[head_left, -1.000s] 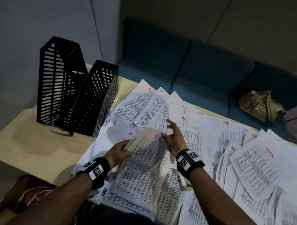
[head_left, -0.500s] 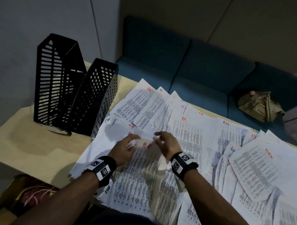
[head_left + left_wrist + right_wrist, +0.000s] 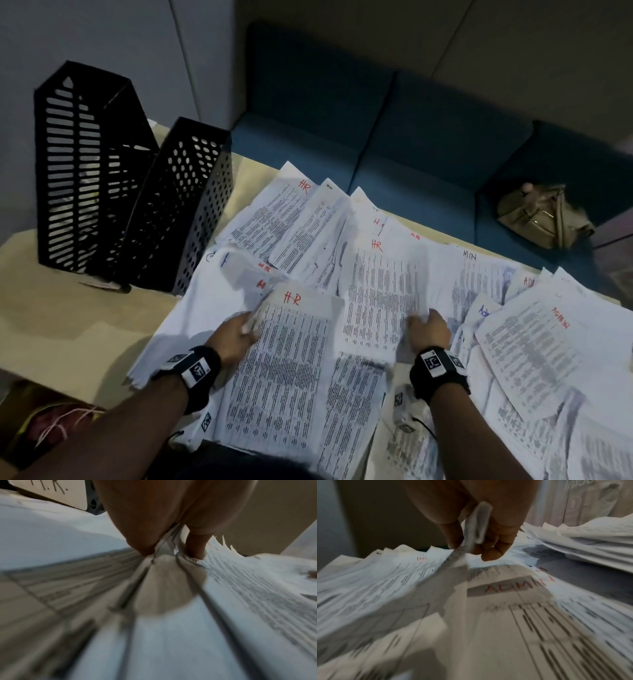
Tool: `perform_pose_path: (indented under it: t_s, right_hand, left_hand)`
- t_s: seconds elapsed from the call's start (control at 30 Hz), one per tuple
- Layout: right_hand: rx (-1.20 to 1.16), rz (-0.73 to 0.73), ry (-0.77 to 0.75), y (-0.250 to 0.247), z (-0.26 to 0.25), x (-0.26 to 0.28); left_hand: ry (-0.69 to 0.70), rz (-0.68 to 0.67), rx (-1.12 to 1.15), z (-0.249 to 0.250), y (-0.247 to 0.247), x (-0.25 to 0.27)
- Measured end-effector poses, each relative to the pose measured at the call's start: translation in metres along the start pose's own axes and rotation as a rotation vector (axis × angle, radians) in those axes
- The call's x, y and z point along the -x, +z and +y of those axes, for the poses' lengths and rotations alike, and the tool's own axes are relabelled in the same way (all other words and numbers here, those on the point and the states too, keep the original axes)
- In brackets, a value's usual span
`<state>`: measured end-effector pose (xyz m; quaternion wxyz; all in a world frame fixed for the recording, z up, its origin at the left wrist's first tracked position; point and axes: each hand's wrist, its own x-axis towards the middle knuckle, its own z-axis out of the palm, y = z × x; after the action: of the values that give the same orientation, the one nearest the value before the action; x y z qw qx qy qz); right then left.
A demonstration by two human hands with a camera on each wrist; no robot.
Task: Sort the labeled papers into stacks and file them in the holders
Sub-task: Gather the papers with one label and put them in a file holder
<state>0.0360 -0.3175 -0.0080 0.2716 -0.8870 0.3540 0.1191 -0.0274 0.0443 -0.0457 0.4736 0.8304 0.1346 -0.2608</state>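
1. Both black holders (image 3: 130,192), upper left, look unfilled; filing not begun
2. Labeled papers (image 3: 376,274) lie scattered across the desk (image 3: 68,325)
3. Left hand (image 3: 236,337) pinches an HR sheet (image 3: 291,359); right hand (image 3: 428,329) fingers grip another sheet's edge

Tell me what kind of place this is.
Probably an office nook or meeting booth: two black perforated file holders stand on a pale table, printed sheets marked HR and ADMIN cover it, and a teal upholstered bench runs behind.
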Motion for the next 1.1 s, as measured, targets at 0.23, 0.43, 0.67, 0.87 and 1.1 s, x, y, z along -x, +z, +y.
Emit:
perform_pose_path:
  t_s: [0.23, 0.43, 0.67, 0.87, 1.1]
  right_hand:
    - [0.015, 0.118, 0.077, -0.022, -0.016, -0.02]
    - [-0.059, 0.097, 0.006, -0.018, -0.027, -0.021]
    - [-0.302, 0.224, -0.167, -0.049, -0.049, -0.007]
    - [-0.615, 0.407, -0.34, -0.108, -0.067, 0.013]
    - [-0.702, 0.246, -0.359, -0.09, -0.065, 0.039]
  left_hand:
    - [0.004, -0.036, 0.016, -0.009, 0.003, -0.001]
    - [0.031, -0.016, 0.005, -0.005, 0.004, 0.001]
    - [-0.005, -0.022, 0.011, -0.006, 0.003, 0.003]
    - [-0.016, -0.013, 0.069, -0.002, 0.001, 0.006]
    - [-0.033, 0.147, 0.181, 0.01, -0.006, 0.004]
